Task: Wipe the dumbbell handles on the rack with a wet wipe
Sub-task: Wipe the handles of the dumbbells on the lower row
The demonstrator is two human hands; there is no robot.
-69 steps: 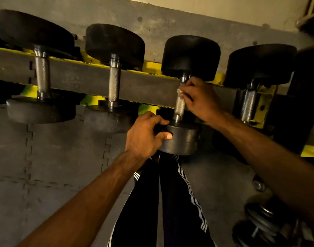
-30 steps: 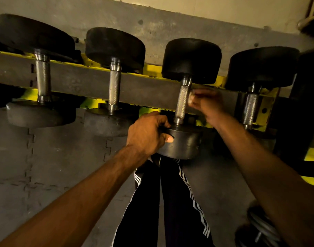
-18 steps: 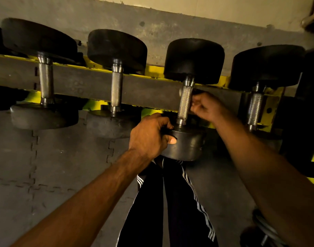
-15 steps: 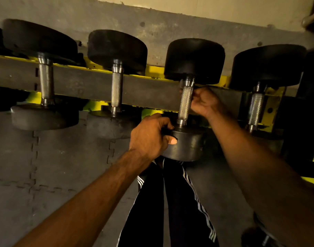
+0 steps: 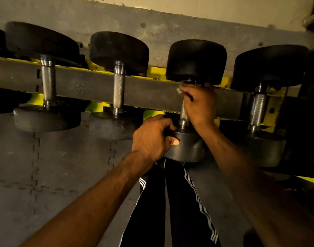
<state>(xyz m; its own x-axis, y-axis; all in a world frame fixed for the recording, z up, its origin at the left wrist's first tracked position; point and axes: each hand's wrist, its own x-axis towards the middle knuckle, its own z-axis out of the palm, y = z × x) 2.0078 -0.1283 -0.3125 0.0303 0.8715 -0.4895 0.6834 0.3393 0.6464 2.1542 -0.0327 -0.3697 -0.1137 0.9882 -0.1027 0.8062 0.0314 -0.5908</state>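
Several black dumbbells with knurled steel handles lie across the yellow and grey rack (image 5: 92, 86). My right hand (image 5: 200, 104) is wrapped round the handle (image 5: 184, 114) of the third dumbbell, near its far head (image 5: 196, 61). A white wet wipe (image 5: 180, 90) shows at the fingers, pressed against that handle. My left hand (image 5: 152, 137) grips the near head (image 5: 188, 147) of the same dumbbell from the left side. Most of the handle is hidden under my right hand.
Other dumbbell handles stand bare to the left (image 5: 118, 90) (image 5: 48, 82) and to the right (image 5: 257, 109). A concrete wall (image 5: 152, 24) runs behind the rack. Grey interlocking floor mats (image 5: 36, 166) lie below, and my striped dark trousers (image 5: 179, 202) hang under the dumbbell.
My right hand has moved from the right side of the handle to wrap round its upper part with the wipe. My left hand still holds the near head.
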